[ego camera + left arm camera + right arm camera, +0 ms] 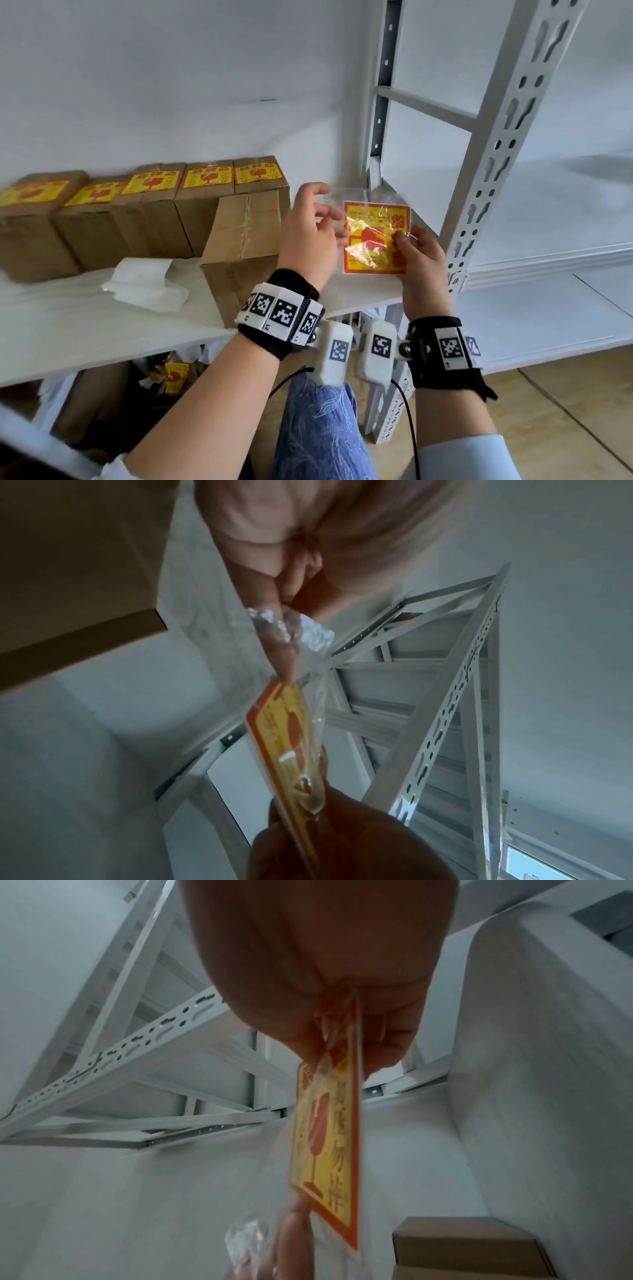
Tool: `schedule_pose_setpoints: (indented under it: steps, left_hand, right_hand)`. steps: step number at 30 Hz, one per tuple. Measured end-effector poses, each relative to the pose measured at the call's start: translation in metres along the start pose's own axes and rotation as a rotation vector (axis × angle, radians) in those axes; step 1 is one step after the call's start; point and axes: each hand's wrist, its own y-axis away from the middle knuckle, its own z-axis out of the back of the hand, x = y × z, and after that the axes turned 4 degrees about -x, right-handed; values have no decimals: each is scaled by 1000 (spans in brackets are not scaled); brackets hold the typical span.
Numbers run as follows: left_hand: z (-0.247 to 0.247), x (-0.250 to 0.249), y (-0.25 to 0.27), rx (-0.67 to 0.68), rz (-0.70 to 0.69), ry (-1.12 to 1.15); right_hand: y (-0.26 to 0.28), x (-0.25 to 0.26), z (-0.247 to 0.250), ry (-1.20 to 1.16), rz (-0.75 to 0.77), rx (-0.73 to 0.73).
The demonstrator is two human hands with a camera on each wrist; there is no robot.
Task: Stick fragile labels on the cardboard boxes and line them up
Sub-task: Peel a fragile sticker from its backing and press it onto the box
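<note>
Presently, five labelled boxes (144,205) stand shoulder to shoulder at the shelf's (68,329) ten o'clock, yellow-and-red stickers facing up. The arrangement reads as the finished row. At nine o'clock from the hands lie crumpled white backing papers (144,287), apparently discarded there to keep the working area free.

Next, one unlabelled box (245,236) sits in front of the row's right end, taped seam upward and nearest the person. In my judgement it is staged there to receive the next sticker before joining the line.

At centre, the left hand (308,236) has its fingers reaching into or pinching the mouth of a clear plastic sleeve (291,631), seemingly to draw out a label. To its three o'clock, the label pack (376,236) is held raised above the shelf, face toward the person. The right hand (418,260) pinches the pack's lower corner, steadying it against the pull.

At two o'clock stands the perforated rack upright (496,154), untouched.
</note>
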Motion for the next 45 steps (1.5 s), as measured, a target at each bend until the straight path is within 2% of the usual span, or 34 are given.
schedule_pose_setpoints:
  steps: [4, 8, 11, 15, 22, 30, 35, 45]
  left_hand:
    - [17, -1, 3, -80, 67, -41]
    - [31, -4, 6, -67, -4, -147]
    - [37, -10, 9, -80, -40, -129]
    - [42, -14, 12, -71, -10, -44]
    - [54, -16, 13, -102, 5, -51]
    - [68, -14, 11, -139, -39, -97]
    - [74, -8, 9, -196, -49, -74]
    - [81, 4, 3, -280, -78, -222]
  right_hand:
    - [14, 14, -12, -92, 83, 46]
    - [26, 22, -21, -128, 130, 87]
    - [31, 24, -25, -130, 133, 86]
    - [35, 26, -29, -127, 140, 101]
    - [41, 31, -40, -129, 178, 189]
    - [46, 32, -54, -142, 161, 219]
    - [45, 28, -63, -110, 139, 168]
    - [38, 11, -71, -51, 91, 98]
